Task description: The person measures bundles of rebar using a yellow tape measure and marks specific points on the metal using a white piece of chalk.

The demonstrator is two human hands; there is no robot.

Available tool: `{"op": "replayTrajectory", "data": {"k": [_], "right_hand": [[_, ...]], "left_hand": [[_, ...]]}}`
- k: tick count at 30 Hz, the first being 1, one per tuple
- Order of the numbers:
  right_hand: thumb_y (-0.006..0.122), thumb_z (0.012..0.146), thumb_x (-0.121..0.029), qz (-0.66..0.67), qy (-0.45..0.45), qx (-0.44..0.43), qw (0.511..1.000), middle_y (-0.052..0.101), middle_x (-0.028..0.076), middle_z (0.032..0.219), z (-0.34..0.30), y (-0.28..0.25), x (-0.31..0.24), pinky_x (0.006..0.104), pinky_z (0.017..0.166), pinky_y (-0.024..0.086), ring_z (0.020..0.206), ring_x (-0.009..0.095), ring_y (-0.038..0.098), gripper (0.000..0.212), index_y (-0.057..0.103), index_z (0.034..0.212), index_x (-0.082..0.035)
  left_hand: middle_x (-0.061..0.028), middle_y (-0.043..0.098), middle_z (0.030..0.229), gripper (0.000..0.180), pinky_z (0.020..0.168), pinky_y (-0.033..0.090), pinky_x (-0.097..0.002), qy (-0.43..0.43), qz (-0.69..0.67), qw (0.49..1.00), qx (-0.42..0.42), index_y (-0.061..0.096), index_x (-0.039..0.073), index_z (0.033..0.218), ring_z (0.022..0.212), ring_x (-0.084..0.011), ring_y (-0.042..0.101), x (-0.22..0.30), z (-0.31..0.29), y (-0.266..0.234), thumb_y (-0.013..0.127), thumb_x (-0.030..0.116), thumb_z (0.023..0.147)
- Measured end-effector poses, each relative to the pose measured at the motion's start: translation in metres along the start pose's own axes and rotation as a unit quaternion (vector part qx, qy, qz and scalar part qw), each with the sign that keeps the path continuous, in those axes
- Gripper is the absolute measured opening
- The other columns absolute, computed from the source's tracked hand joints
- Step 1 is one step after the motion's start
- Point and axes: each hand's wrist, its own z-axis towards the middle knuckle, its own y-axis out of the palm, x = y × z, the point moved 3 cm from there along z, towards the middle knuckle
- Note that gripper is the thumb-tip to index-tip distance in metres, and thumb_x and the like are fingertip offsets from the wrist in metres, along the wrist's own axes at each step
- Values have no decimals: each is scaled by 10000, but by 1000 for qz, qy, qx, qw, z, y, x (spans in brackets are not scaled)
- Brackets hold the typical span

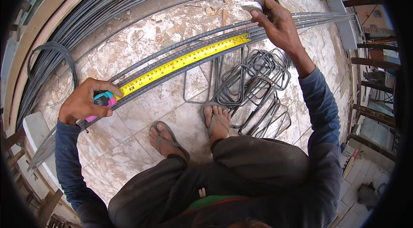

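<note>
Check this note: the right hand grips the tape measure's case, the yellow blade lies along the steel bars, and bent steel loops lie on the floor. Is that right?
Wrong hand: the left hand grips the tape measure's case, as the head view shows. The yellow blade lies along the steel bars, and bent steel loops lie on the floor.

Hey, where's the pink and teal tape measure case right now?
In the head view, the tape measure case is left of centre, in the left hand, its yellow blade running rightward along the steel bars.
</note>
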Motion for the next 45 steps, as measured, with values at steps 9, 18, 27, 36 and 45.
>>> {"op": "replayTrajectory", "data": {"k": [9,18,27,36,45], "right_hand": [[676,995,-247,115,120,62,984,696,82,889,-25,1,13,290,715,541,798,132,662,295,635,1109,23],[713,968,-282,97,119,42,987,725,84,888,-38,11,10,283,714,543,818,135,691,322,679,1129,-5],[734,938,-195,32,-10,2,999,666,71,836,-26,28,-19,307,668,532,761,167,660,231,689,1068,-9],[728,947,-184,82,22,-19,996,735,85,918,-16,29,-26,301,714,566,817,157,714,299,654,1203,-48],[762,922,-216,96,33,-50,994,742,79,887,-15,32,-25,287,680,557,792,139,710,299,692,1148,-34]], "left_hand": [[-85,722,1041,493,882,500,-283,-13,9,1000,-17,741,12,1053,917,-162,649,5,-4,9,795,33,564],[-94,723,1027,484,884,501,-292,-18,17,1000,-18,741,12,1050,916,-172,653,1,-6,13,805,41,571],[-46,723,962,468,848,503,-269,-59,-7,997,-44,752,14,1086,877,-118,636,0,-8,20,815,11,622],[-39,714,940,444,839,501,-264,-45,-98,992,-72,757,16,1095,867,-120,634,-8,-3,24,801,7,653],[-54,724,945,454,869,494,-266,-52,-87,992,-80,762,14,1085,876,-130,641,-8,-1,22,784,51,633]]}}
